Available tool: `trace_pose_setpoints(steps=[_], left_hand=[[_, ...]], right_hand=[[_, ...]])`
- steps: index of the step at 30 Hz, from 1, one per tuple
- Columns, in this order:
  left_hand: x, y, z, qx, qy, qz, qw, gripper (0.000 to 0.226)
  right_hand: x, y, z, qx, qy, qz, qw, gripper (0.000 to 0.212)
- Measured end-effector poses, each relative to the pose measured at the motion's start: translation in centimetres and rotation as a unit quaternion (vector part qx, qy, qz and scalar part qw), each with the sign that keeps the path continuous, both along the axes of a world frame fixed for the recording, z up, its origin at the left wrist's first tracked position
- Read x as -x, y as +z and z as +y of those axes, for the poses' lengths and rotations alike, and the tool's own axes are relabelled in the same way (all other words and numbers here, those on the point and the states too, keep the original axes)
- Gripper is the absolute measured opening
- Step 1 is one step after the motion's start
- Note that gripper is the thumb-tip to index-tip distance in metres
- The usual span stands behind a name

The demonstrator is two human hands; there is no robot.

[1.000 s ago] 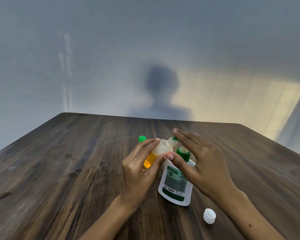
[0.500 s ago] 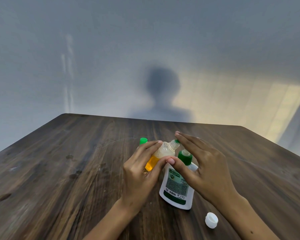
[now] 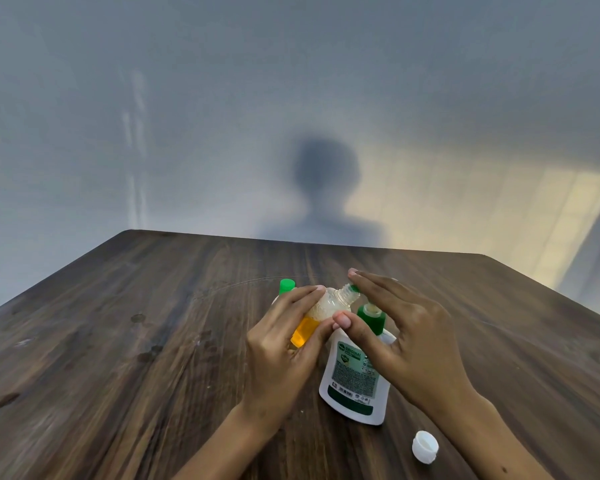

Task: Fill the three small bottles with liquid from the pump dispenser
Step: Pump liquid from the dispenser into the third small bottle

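— Holding anything, those hands?

— Yes. The left hand has its fingers and thumb wrapped round a small clear bottle. The bottle is tipped, with its open neck pointing up and to the right. There is orange liquid in the low end and foam higher up.

— And the other hand?

— The right hand is flat, fingers straight. It lies over the top of the white pump dispenser. I can see the green collar of the pump under it. The green spout tip sits right at the neck of the small bottle. The thumb touches the left thumb, so the two hands are together.

— Where is all this?

— Near the middle of the tabletop, a bit toward the near edge. The dispenser stands on the wood.

— Any more bottles?

— One with a green cap peeks out just behind the left hand. I can't see the rest of it well. A white cap lies alone close to the near edge, beside the right arm.
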State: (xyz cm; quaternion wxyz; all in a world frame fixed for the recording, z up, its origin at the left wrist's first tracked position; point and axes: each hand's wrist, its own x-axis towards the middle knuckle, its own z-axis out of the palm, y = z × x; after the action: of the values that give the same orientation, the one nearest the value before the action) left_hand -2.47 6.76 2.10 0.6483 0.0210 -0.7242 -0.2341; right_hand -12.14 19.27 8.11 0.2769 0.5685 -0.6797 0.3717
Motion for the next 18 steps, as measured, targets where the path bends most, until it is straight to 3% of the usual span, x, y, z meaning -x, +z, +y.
trace_pose_setpoints(steps=[18], left_hand=[[-0.09, 0.05, 0.10, 0.004, 0.008, 0.012, 1.000, 0.035]], right_hand=[[0.26, -0.05, 0.29, -0.016, 0.010, 0.001, 1.000, 0.076]])
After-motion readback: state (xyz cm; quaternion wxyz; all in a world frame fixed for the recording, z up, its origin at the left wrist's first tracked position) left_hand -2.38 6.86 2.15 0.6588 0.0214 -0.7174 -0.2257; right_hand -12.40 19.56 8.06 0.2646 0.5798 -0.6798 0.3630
